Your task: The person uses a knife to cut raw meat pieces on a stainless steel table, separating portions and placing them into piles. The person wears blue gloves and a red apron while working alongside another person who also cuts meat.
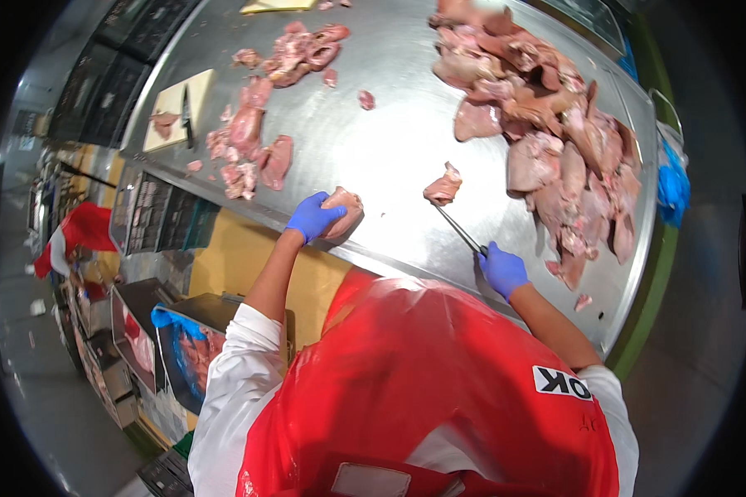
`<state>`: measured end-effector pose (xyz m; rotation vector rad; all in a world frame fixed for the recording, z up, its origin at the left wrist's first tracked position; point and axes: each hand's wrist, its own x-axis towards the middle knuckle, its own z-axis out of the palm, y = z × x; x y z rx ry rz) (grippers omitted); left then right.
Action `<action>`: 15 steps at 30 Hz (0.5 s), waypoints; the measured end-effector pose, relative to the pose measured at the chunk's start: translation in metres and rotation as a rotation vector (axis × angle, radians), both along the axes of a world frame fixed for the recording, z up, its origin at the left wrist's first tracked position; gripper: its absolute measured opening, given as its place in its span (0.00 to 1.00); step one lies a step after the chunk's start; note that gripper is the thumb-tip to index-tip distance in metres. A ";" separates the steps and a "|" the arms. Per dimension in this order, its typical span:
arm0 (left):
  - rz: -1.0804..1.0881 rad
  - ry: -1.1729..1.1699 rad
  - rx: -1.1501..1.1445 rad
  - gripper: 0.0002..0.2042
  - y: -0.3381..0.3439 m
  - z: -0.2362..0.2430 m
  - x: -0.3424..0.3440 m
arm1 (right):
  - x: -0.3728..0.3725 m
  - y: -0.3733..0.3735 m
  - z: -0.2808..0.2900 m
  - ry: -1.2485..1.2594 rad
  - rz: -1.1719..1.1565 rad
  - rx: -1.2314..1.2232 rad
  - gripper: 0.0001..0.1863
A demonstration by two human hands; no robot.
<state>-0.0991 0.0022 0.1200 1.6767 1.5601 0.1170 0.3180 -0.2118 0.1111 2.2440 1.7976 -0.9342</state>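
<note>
My left hand [315,217], in a blue glove, is closed on a rounded piece of pale pink meat [342,213] near the front edge of the steel table [394,157]. To its right, my gloved right hand [503,269] grips a knife [460,227] by its dark handle. The blade points away from me, and its tip meets a smaller chunk of meat [444,185] lying on the steel. Whether the tip pierces or only touches that chunk, I cannot tell.
A large heap of raw meat [547,124] covers the table's right side. Trimmed pieces [246,124] lie at the left, beside a white cutting board [162,103] with another knife [186,116]. Meat-filled metal bins [192,352] stand below left; a blue bag [673,186] hangs at the right.
</note>
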 end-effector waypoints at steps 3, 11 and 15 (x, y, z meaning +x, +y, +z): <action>0.010 0.007 0.115 0.27 0.025 0.018 -0.032 | 0.003 0.001 -0.001 0.061 0.005 -0.012 0.20; 0.018 0.213 0.131 0.34 0.110 0.015 -0.044 | 0.008 -0.059 -0.022 0.201 -0.362 0.102 0.22; 0.135 0.502 0.362 0.40 0.149 0.021 -0.051 | 0.019 -0.089 -0.038 0.201 -0.548 0.167 0.22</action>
